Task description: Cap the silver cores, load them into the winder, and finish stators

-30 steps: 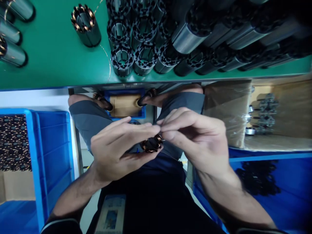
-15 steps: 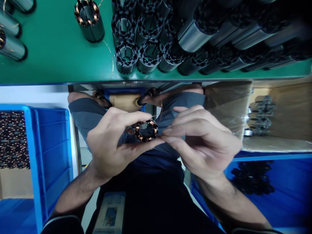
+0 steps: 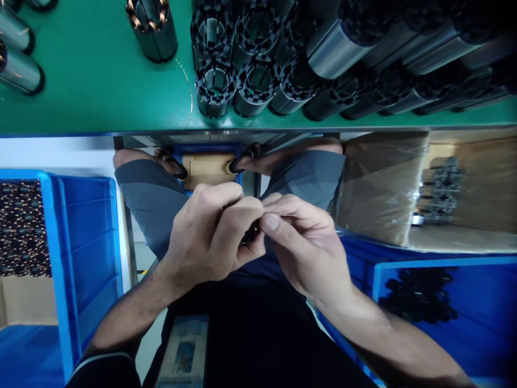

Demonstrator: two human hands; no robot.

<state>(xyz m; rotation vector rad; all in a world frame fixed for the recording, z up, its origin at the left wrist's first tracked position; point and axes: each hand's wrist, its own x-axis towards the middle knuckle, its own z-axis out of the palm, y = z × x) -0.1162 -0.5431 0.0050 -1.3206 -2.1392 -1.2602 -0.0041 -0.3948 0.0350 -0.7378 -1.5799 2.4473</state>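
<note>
Copper-wound stator held over lap, near side of desk edge

Left hand (image 3: 216, 234) clamped around copper-wound stator (image 3: 251, 233), mostly hidden by fingers. Right hand (image 3: 309, 245): thumb and fingertips together, touching left hand; can't tell what's pinched. Both apart from near edge of desk (image 3: 105, 102), with open room between left blue crate (image 3: 86, 231) and, on right, cardboard box (image 3: 377, 188). Desk: open green stretch between far-left metal cylinders (image 3: 22, 67) and stator cores (image 3: 216, 89) packed right, front row just short of edge. Loose wire (image 3: 190, 89) beside cores.
</note>
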